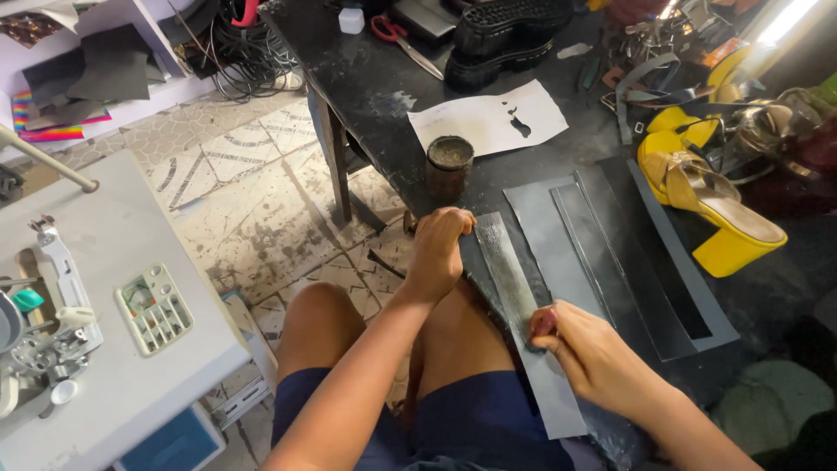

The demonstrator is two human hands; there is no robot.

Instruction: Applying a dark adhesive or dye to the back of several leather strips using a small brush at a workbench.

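Sewing machine [39,323] sits far left on the white stand, tiled floor [253,201] between it and the dark tabletop [366,78]. Left hand [436,253] has its grip closed over the far end of the grey leather strip [523,305], pinning it at the tabletop edge just below the glue tin [449,166]; right hand [588,349] presses on the strip's near half, grip pinched shut on a small reddish piece [543,323], can't tell what it is. Further right: more grey strips [610,253] lying flat beside it, then yellow heeled sandal [711,201].
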